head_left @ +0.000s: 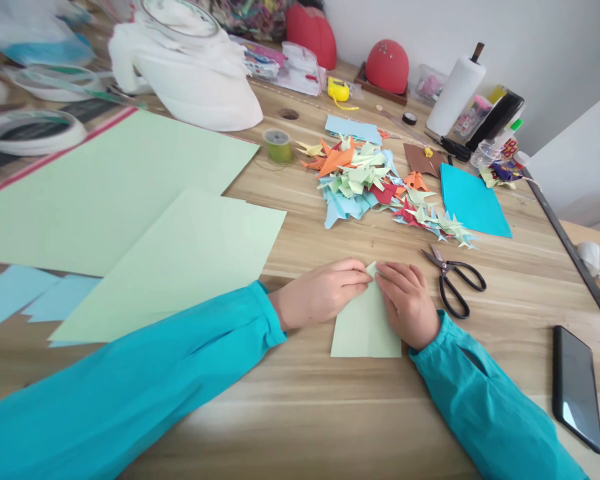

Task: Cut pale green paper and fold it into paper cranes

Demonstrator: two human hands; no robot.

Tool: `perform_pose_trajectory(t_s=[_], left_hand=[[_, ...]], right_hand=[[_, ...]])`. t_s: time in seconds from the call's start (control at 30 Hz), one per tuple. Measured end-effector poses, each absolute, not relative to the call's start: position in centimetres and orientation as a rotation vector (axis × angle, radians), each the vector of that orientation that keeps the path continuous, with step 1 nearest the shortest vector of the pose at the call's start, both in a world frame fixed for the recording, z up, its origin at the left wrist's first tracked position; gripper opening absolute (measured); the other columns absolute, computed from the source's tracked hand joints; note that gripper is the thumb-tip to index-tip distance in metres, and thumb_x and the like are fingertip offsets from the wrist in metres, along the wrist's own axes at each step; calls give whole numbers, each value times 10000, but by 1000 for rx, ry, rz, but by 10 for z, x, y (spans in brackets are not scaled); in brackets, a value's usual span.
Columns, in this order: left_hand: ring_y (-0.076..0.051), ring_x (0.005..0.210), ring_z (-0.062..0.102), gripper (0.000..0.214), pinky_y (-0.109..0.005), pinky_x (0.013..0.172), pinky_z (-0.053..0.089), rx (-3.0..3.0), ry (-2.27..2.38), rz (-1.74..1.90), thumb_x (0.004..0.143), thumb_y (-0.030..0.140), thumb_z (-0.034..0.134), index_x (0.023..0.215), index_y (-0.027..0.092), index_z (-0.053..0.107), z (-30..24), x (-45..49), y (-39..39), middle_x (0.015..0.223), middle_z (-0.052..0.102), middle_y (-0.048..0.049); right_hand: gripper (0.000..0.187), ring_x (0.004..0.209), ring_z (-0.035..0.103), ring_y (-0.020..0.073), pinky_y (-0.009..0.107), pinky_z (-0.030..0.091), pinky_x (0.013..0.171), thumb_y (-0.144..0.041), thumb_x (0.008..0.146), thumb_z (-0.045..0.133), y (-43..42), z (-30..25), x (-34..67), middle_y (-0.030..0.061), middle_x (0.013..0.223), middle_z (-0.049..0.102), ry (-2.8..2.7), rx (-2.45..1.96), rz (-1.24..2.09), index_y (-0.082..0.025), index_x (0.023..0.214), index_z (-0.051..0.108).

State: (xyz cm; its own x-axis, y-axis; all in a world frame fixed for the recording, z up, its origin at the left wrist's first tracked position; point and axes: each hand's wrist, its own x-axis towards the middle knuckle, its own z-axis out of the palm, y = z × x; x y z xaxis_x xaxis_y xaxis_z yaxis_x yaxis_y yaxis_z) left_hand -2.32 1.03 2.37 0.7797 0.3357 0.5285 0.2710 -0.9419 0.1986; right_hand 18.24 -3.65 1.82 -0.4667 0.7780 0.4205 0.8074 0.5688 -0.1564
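A small pale green paper [364,327] lies on the wooden table [330,413], partly folded to a point at its top. My left hand [323,291] pinches that top corner from the left, fingers pressed together. My right hand [409,301] presses down on the paper's right edge, its fingers closed on the fold. Both arms wear teal sleeves.
Black scissors [453,280] lie just right of my hands. A pile of folded paper cranes [375,187] sits behind them, next to a teal sheet [473,202]. Large pale green sheets [130,213] cover the left side. A phone [576,387] lies at right, and a paper towel roll [455,93] stands at the back.
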Motion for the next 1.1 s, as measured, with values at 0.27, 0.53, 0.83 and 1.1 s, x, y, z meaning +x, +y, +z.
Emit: perform_pose_trajectory(t_s=[0.27,0.53,0.83,1.1], left_hand=[[-209,1058,566,293,-332,907,537,2886,516,840,950,119,385,1045,65,657,22,-23,10,1035,692,-112],[-214,1056,570,295,-348,911,539,2872,509,851,947,124,390,1035,67,666,23,-24,10,1032,697,-114],[-202,1062,575,315,-338,926,532,2895,503,832,954,123,368,1042,83,668,23,-24,10,1041,697,-105],[-207,1064,575,304,-345,924,533,2910,500,826,946,119,384,1053,89,667,22,-24,10,1045,697,-107]], right_hand=[[273,1134,556,241,454,351,1000,-106,907,472,-37,18,182,69,1190,664,-2348,-1278,-75,-189,1091,655],[283,1139,551,236,449,341,1007,-114,912,462,-37,19,182,63,1196,663,-2360,-1297,-92,-200,1101,655],[311,1152,541,225,444,343,1013,-108,905,456,-38,18,181,73,1196,659,-2366,-1307,-91,-206,1128,650],[241,1066,574,223,433,420,944,-175,919,490,-30,25,182,71,1106,698,-2341,-1262,-33,-210,1033,699]])
